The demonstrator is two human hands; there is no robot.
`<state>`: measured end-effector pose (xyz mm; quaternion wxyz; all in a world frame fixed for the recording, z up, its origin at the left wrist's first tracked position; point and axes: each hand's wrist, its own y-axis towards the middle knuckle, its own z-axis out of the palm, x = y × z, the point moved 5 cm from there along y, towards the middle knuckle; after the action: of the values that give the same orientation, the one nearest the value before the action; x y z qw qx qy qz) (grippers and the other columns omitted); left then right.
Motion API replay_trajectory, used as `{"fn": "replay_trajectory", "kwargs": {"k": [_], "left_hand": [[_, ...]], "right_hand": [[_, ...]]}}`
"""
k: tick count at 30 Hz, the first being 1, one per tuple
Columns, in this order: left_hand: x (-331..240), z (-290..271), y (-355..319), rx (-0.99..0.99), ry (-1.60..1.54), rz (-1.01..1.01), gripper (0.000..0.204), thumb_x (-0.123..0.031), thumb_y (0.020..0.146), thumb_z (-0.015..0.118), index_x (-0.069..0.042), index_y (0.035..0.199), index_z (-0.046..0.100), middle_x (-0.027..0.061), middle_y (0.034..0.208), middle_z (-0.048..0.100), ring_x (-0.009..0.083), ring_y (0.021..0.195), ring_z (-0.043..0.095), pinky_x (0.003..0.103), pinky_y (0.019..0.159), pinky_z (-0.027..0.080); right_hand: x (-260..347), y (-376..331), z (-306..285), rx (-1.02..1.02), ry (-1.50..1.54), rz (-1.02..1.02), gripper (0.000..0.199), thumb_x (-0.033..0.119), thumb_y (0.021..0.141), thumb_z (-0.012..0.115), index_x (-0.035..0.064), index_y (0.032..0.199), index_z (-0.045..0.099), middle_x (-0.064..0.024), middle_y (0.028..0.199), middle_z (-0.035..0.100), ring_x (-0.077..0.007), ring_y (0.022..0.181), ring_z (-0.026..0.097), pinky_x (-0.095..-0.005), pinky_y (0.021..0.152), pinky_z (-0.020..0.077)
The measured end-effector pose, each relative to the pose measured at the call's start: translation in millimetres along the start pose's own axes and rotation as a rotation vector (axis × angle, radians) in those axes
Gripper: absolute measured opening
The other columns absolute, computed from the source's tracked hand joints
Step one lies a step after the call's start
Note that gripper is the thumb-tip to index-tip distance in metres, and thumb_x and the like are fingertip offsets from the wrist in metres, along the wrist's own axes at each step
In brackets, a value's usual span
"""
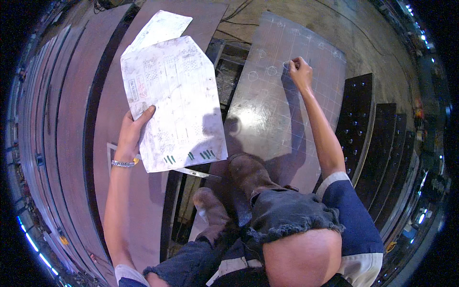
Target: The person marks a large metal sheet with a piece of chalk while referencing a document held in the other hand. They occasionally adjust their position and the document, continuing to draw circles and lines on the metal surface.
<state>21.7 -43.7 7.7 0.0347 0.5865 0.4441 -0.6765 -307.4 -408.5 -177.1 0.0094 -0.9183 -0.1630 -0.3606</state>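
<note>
My left hand (131,131) grips the left edge of a drawing sheet (177,110), thumb on top. The smudged paper carries rows of small marks and short green strokes along its bottom. Past its top edge lies another white sheet (162,29). On the right, a steel plate (267,112) bears a grid of thin pale lines and several hand-drawn circles. My right hand (300,74) is over the plate's upper part, beside one circle, with its fingers pinched together. Whatever sits between those fingertips is hidden.
Long flat steel plates (76,76) stand in rows at the left. Dark plates with holes (355,122) are at the right. A thin metal strip (192,172) pokes out below the paper. Cables (234,20) cross the floor at the top. My boots (248,173) are between the plates.
</note>
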Motion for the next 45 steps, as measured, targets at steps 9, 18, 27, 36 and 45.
{"fn": "replay_trajectory", "kwargs": {"k": [9, 18, 27, 36, 45], "left_hand": [[-1, 0, 3, 0.054, 0.014, -0.028, 0.046, -0.017, 0.081, 0.069, 0.01, 0.112, 0.048, 0.0226, 0.101, 0.062, 0.021, 0.08, 0.067, 0.029, 0.068, 0.055], [4, -3, 8, 0.073, 0.009, -0.01, 0.048, -0.019, 0.08, 0.071, 0.009, 0.112, 0.049, 0.0206, 0.102, 0.063, 0.0202, 0.082, 0.066, 0.029, 0.07, 0.055], [3, -4, 9, 0.082, 0.038, -0.012, 0.047, -0.019, 0.08, 0.071, 0.01, 0.112, 0.05, 0.0201, 0.102, 0.063, 0.0193, 0.083, 0.066, 0.028, 0.072, 0.053], [2, -2, 8, 0.093, 0.008, 0.0, 0.048, -0.019, 0.081, 0.07, 0.01, 0.113, 0.049, 0.0204, 0.102, 0.063, 0.0201, 0.083, 0.066, 0.029, 0.071, 0.053], [-1, 1, 6, 0.065, 0.027, 0.005, 0.047, -0.019, 0.081, 0.07, 0.01, 0.112, 0.049, 0.0212, 0.102, 0.063, 0.0199, 0.082, 0.066, 0.028, 0.07, 0.054]], "right_hand": [[17, -77, 1, 0.07, -0.019, 0.012, 0.019, 0.021, 0.082, 0.061, 0.0037, 0.089, 0.059, -0.0178, 0.079, 0.066, -0.0354, 0.074, 0.065, -0.0418, 0.065, 0.0502], [26, -91, 5, 0.077, -0.068, -0.028, 0.018, 0.02, 0.084, 0.058, 0.0032, 0.089, 0.057, -0.0213, 0.076, 0.063, -0.0405, 0.072, 0.062, -0.0472, 0.062, 0.0475], [38, -89, 9, 0.073, -0.124, -0.036, 0.017, 0.017, 0.084, 0.055, 0.0011, 0.088, 0.054, -0.0246, 0.075, 0.062, -0.0422, 0.071, 0.061, -0.0492, 0.062, 0.0464], [41, -92, 8, 0.054, -0.12, -0.054, 0.015, 0.015, 0.083, 0.056, 0.0014, 0.089, 0.055, -0.0239, 0.076, 0.062, -0.0417, 0.073, 0.061, -0.0492, 0.064, 0.0467], [37, -90, 9, 0.055, -0.12, -0.037, 0.016, 0.016, 0.082, 0.055, 0.0012, 0.088, 0.055, -0.0237, 0.075, 0.062, -0.0418, 0.072, 0.061, -0.0493, 0.063, 0.0465]]}}
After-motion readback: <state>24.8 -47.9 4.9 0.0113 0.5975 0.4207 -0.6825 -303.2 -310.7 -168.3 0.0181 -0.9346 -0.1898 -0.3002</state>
